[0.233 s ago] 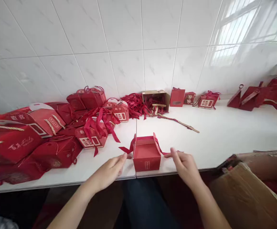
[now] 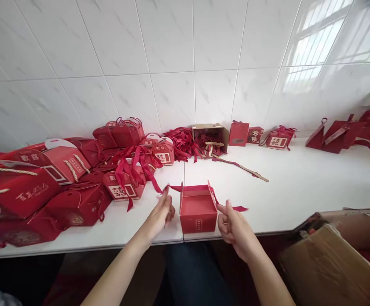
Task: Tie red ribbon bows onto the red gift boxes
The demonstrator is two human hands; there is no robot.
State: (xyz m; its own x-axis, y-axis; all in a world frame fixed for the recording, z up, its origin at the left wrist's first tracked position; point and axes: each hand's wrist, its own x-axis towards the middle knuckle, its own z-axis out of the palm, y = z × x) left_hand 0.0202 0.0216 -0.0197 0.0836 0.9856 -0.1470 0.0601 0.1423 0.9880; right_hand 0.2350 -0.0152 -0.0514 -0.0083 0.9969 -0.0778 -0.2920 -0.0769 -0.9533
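Note:
A small red gift box (image 2: 198,219) stands upright at the table's front edge, its two side flaps raised. A red ribbon (image 2: 175,188) runs through the flaps and comes out on both sides. My left hand (image 2: 160,216), left of the box, pinches the ribbon's left end between thumb and finger and holds it out taut. On the other side, my right hand (image 2: 235,227) is closed with thumb and forefinger on the ribbon near the right flap. Its loose tail sticks out to the right beyond the thumb.
Finished red boxes (image 2: 76,204) are heaped on the left. A pile of ribbons (image 2: 181,142) and an open carton (image 2: 226,138) of ribbons stand by the tiled wall. A thin strip (image 2: 242,168) lies in front. Cardboard cartons (image 2: 325,255) sit at the lower right.
My left hand has risen, lifting the ribbon's left end from low beside the box to the height of the flap. My right hand has curled its lower fingers in beside the box.

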